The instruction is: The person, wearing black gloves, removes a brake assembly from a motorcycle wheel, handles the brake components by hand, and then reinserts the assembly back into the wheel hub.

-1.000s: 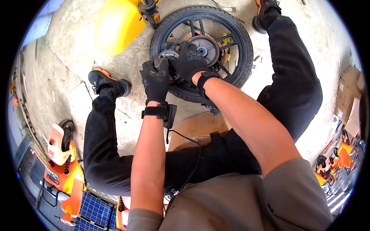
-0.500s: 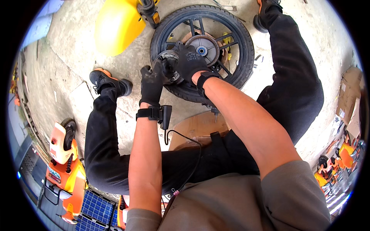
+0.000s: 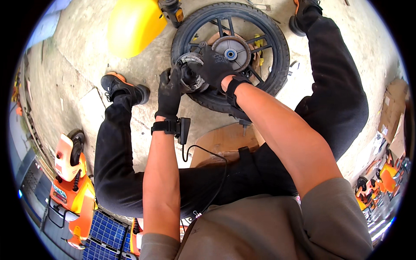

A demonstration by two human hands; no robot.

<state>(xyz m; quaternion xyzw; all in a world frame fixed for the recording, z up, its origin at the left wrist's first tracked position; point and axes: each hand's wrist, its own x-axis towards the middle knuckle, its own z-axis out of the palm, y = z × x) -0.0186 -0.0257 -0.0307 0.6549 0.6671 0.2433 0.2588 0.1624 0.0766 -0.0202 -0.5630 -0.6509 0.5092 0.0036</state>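
Observation:
A round grey metal brake plate (image 3: 197, 83) with dark inner parts is tilted over the left side of a black spoked wheel (image 3: 282, 65). My left hand (image 3: 169, 92), in a black glove, is closed at the plate's left edge, fingers bent upward. My right hand (image 3: 216, 68), gloved too, is closed over the plate's right side, beside the wheel's grey hub (image 3: 239, 48). Its thumb reaches across the plate, and its other fingertips are partly hidden. The wheel lies flat on the concrete floor between my legs.
Left of the wheel sits a yellow curved cover (image 3: 134, 28), with a black-and-yellow power tool (image 3: 172, 12) at its right. A cardboard sheet (image 3: 225, 141) lies below the wheel. Orange scooter parts (image 3: 71, 186) stand at the left, cardboard boxes (image 3: 392, 112) at the right.
The wheel and right hand appear slightly farther right as the view shifts. My left hand's fingers have drawn closer together at the plate's edge.

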